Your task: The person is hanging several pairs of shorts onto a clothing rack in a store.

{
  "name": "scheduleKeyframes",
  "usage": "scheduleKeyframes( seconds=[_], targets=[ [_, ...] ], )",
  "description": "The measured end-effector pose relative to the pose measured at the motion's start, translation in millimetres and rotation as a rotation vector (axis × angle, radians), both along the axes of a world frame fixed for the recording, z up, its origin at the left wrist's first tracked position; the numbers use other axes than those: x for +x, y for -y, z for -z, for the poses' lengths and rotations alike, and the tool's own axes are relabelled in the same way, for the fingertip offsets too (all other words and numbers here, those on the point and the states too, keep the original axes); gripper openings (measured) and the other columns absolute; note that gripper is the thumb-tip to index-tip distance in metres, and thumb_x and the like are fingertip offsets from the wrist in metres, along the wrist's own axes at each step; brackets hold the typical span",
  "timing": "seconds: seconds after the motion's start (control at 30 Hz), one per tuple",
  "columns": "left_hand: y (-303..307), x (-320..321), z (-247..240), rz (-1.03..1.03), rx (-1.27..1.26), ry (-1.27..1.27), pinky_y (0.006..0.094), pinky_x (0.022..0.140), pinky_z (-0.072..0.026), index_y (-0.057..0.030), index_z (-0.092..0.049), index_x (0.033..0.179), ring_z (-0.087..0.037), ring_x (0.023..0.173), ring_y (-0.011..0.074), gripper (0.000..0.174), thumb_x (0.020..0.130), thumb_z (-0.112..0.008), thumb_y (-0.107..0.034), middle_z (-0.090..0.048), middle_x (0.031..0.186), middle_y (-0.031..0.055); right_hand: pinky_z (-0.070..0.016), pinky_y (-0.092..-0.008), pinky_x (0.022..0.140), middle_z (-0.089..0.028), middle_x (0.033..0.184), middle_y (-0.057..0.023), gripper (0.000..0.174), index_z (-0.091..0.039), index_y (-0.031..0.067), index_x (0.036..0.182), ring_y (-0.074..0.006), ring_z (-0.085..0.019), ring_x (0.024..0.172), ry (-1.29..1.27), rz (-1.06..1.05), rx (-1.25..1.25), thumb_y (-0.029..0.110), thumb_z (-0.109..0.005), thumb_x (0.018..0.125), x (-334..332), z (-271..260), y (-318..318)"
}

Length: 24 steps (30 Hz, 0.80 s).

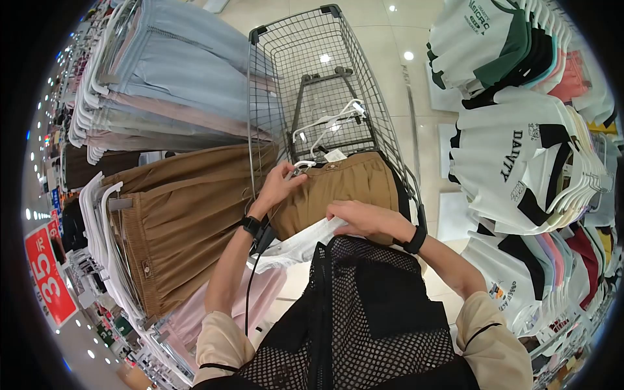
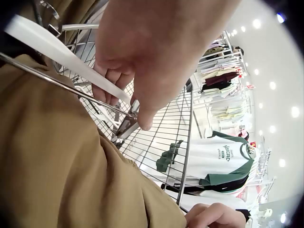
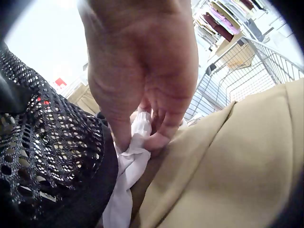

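Observation:
Brown trousers (image 1: 348, 192) lie folded over the near end of a wire shopping cart. At their left edge my left hand (image 1: 278, 187) pinches the metal clip (image 2: 128, 124) of a white hanger (image 2: 66, 53) between thumb and fingers. Closer to my body, my right hand (image 1: 365, 218) pinches a bunched piece of white cloth (image 3: 127, 173) just beside the brown fabric. The same white cloth runs under the trousers toward the left in the head view. A white tag (image 1: 335, 155) shows at the trousers' far edge.
Loose white hangers (image 1: 330, 119) lie in the shopping cart (image 1: 383, 97). Racks of brown trousers (image 1: 188, 221) and light blue trousers (image 1: 182, 52) stand close on the left. White printed shirts (image 1: 500, 156) hang on the right. A red price sign (image 1: 51, 273) is at far left.

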<state>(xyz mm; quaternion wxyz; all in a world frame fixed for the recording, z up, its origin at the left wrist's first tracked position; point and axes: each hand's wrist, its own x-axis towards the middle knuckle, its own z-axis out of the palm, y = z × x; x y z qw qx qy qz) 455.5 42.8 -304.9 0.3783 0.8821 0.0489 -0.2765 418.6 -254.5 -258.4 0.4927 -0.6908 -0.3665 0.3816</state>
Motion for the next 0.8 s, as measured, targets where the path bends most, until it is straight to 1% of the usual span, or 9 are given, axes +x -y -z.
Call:
scheduleKeyframes(
  seconds=[0.07,0.13,0.27,0.37,0.47,0.57,0.63,0.67,0.8],
  targets=[
    [3,-4,-1,-0.037,-0.114,-0.008,0.0312,0.078,-0.0466,-0.0012,-0.059,0.102,-0.056,0.088,0.0121,0.041,0.088,-0.079,-0.034,-0.066,0.093,0.0056,-0.0499,-0.0486,0.086,-0.065,0.108,-0.0186,0.03,-0.059,0.0042,0.111,-0.0422,-0.062,0.101,0.022,0.01,0.016,0.017,-0.075,0.088,1,1,-2],
    [7,-9,0,-0.101,-0.262,-0.035,0.0335,0.08,-0.0481,-0.0003,-0.061,0.105,-0.059,0.089,0.0135,0.041,0.09,-0.078,-0.034,-0.069,0.099,0.0077,-0.05,-0.0485,0.08,-0.067,0.097,-0.0202,0.025,-0.061,0.0035,0.106,-0.0421,-0.064,0.091,-0.034,0.037,0.051,0.02,-0.072,0.09,6,-1,-3],
    [16,-12,-19,-0.118,-0.343,-0.096,0.0301,0.095,-0.0462,-0.0005,-0.063,0.115,-0.06,0.102,0.0108,0.029,0.097,-0.071,-0.022,-0.07,0.109,0.0049,-0.0475,-0.0493,0.068,-0.065,0.076,-0.0224,0.02,-0.063,0.0047,0.102,-0.0423,-0.062,0.072,-0.128,0.067,-0.004,0.024,-0.066,0.096,7,-6,-4],
    [22,-16,-32,-0.129,-0.324,-0.108,0.031,0.1,-0.0452,-0.0004,-0.063,0.118,-0.061,0.109,0.0123,0.03,0.097,-0.071,-0.021,-0.07,0.115,0.0067,-0.0451,-0.0491,0.064,-0.061,0.07,-0.0226,0.019,-0.062,0.0069,0.102,-0.0423,-0.06,0.066,-0.1,0.137,0.033,0.026,-0.062,0.099,1,-7,-6],
    [30,-22,-42,-0.157,-0.38,-0.068,0.0324,0.104,-0.0434,-0.0002,-0.062,0.118,-0.06,0.113,0.0152,0.029,0.097,-0.071,-0.02,-0.067,0.122,0.0087,-0.0447,-0.0455,0.06,-0.06,0.068,-0.0205,0.019,-0.061,0.0047,0.103,-0.0382,-0.059,0.062,-0.058,0.155,0.049,0.024,-0.062,0.1,-2,-10,-7],
    [38,-28,-46,-0.167,-0.479,-0.005,0.0339,0.109,-0.0412,0.0,-0.062,0.116,-0.059,0.118,0.0182,0.029,0.096,-0.071,-0.019,-0.063,0.128,0.0101,-0.0424,-0.0436,0.059,-0.056,0.065,-0.0174,0.018,-0.058,0.0059,0.108,-0.033,-0.056,0.058,-0.119,0.167,0.053,0.022,-0.062,0.101,-1,-6,-6],
    [39,-27,-52,-0.153,-0.503,-0.022,0.0349,0.11,-0.0401,0.0002,-0.062,0.116,-0.058,0.121,0.0196,0.029,0.096,-0.072,-0.019,-0.061,0.132,0.0108,-0.0417,-0.0445,0.059,-0.057,0.066,-0.0169,0.02,-0.054,0.0056,0.11,-0.0342,-0.056,0.059,-0.194,0.199,0.021,0.021,-0.062,0.1,2,-7,-6],
    [39,-27,-55,-0.156,-0.509,-0.023,0.0346,0.11,-0.0404,-0.0003,-0.062,0.115,-0.058,0.12,0.019,0.028,0.096,-0.072,-0.018,-0.062,0.13,0.01,-0.0414,-0.045,0.06,-0.057,0.066,-0.0166,0.021,-0.053,0.0055,0.111,-0.0347,-0.056,0.06,-0.231,0.215,0.006,0.021,-0.062,0.099,3,-8,-6],
    [42,-26,-76,-0.178,-0.486,-0.078,0.0338,0.108,-0.0416,-0.0019,-0.061,0.115,-0.06,0.116,0.0164,0.026,0.095,-0.072,-0.015,-0.066,0.122,0.007,-0.04,-0.0425,0.058,-0.057,0.066,-0.0135,0.026,-0.051,0.0057,0.113,-0.0287,-0.052,0.058,-0.255,0.272,-0.005,0.019,-0.066,0.096,4,-12,-5]
  ],
)
